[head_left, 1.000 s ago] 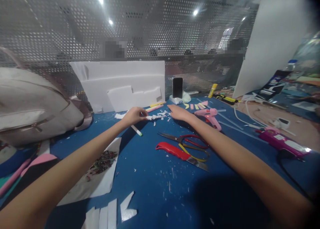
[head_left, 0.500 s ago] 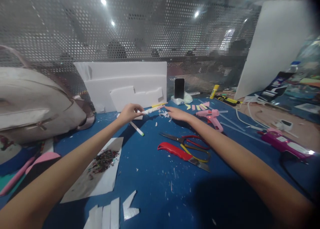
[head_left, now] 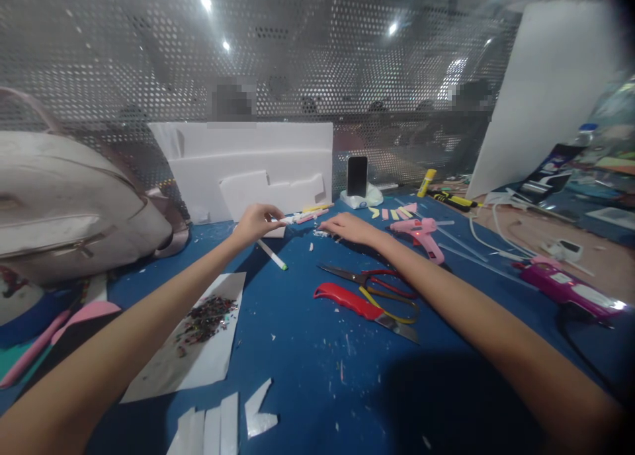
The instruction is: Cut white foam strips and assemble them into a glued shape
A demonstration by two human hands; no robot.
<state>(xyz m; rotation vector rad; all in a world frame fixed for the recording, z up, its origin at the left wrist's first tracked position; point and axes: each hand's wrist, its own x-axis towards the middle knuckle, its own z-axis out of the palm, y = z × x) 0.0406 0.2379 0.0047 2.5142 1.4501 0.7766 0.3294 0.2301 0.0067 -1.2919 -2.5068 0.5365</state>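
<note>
1. At the bottom, left of centre, white strips (head_left: 221,425) lie on the blue tabletop (head_left: 297,362) beside a notched white offcut (head_left: 258,415).
2. Just below mid-frame, a red-handled knife (head_left: 350,301) lies against scissors (head_left: 356,277) with red and yellow handles.
3. At frame centre, the right hand (head_left: 350,228) rests over small white scraps (head_left: 320,233), fingers close together; I cannot tell whether they grip any.
4. Left of centre, the left hand (head_left: 258,223) brings thumb and forefinger near each other; whether they pinch anything is unclear.
5. Above centre, a smartphone (head_left: 357,176) stands upright.
</note>
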